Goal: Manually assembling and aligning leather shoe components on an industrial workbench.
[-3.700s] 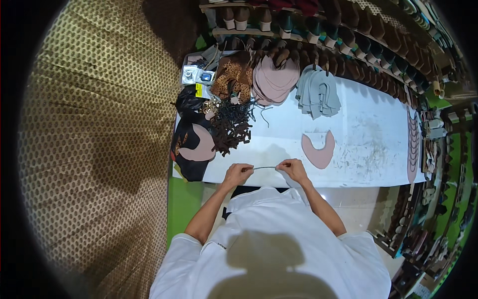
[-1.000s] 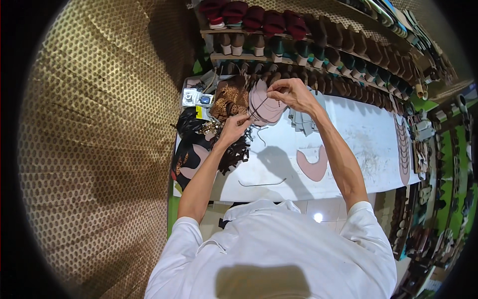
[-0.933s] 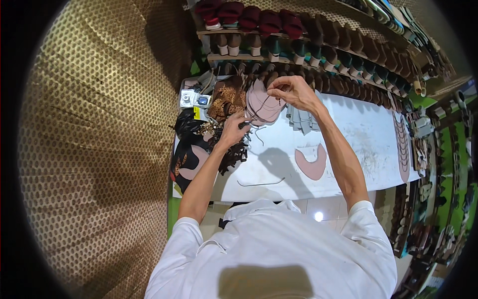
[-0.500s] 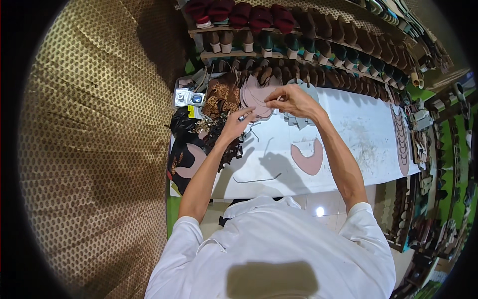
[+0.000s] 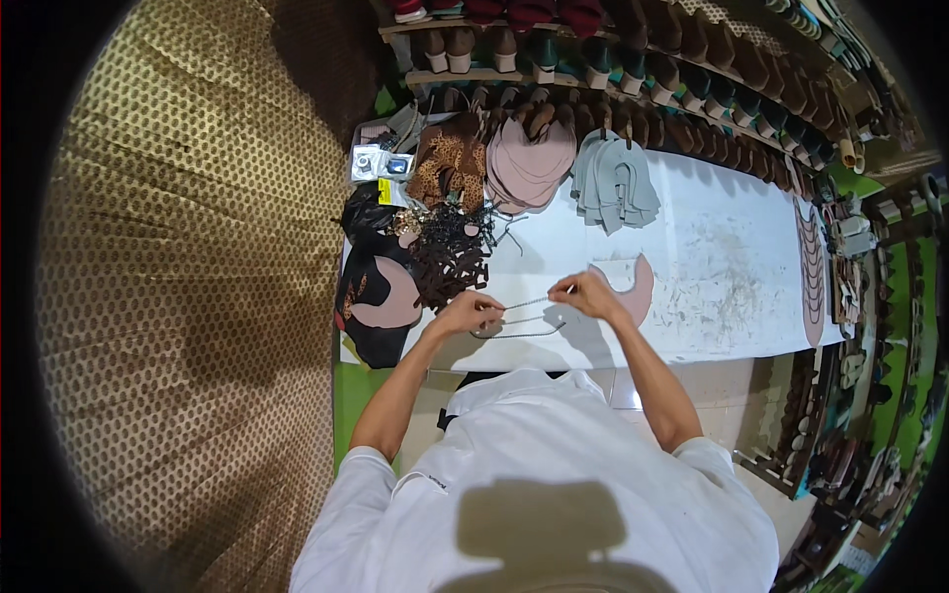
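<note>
My left hand (image 5: 470, 312) and my right hand (image 5: 585, 295) pinch a thin dark strand (image 5: 526, 302) near its two ends. It is held level between them, a little above the white table near its front edge; whether it is chain or cord is hard to tell. Just below it a similar thin strand (image 5: 524, 335) lies on the table, slightly curved. Beside my right hand rests a pink U-shaped piece (image 5: 641, 293), partly covered by that hand. To the left of my left hand is a heap of small dark brown strips (image 5: 450, 269).
Stacked pink pieces (image 5: 532, 163) and grey pieces (image 5: 613, 183) lie at the back of the white table (image 5: 707, 326). Leopard-print pieces (image 5: 450, 168) and black pieces with a pink one (image 5: 386, 296) sit left. Shelves of shoes (image 5: 544, 59) rise behind; a patterned gold curtain (image 5: 198, 296) hangs left.
Both hands have come down toward the table's front edge and lower apart from the pink stack. A thin strand now shows stretched between them. The view has shifted slightly.
</note>
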The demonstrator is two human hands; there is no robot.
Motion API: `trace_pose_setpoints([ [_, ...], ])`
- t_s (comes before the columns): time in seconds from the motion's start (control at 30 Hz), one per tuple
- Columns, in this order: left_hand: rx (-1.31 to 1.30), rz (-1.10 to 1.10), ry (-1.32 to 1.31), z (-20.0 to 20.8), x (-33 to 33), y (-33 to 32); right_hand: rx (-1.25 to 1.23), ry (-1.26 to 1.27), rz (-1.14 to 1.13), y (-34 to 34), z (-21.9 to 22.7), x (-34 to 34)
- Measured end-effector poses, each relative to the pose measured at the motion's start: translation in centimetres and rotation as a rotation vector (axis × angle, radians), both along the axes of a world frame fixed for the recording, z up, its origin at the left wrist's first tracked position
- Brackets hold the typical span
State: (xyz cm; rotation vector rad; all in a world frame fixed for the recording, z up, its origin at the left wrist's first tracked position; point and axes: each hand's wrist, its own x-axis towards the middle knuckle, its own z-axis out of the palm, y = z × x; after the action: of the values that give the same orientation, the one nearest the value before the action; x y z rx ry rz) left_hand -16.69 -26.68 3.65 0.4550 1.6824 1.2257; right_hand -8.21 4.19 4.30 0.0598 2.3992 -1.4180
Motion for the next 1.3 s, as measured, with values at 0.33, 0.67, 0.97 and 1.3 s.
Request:
trace_pose_setpoints([
  [0.33, -0.272, -0.057, 0.761, -2.3, 4.5, -1.9, 0.342, 0.253, 0.049, -2.8, -3.9, 5.5],
  [0.67, -0.204, 0.131, 1.077, -2.2, 6.0, -4.7, 0.417, 0.420, 0.014, -2.0, -2.5, 7.9],
  [0.97, -0.336, 0.111, 1.171, -3.6, 8.5, -6.7, 0.432, 0.403, 0.033, -1.6, -3.6, 8.5],
  [1.3, -0.316, 0.045, 0.987, -4.1, 9.7, -7.1, 0.376, 0.363, 0.006, -1.0, -2.4, 10.6],
])
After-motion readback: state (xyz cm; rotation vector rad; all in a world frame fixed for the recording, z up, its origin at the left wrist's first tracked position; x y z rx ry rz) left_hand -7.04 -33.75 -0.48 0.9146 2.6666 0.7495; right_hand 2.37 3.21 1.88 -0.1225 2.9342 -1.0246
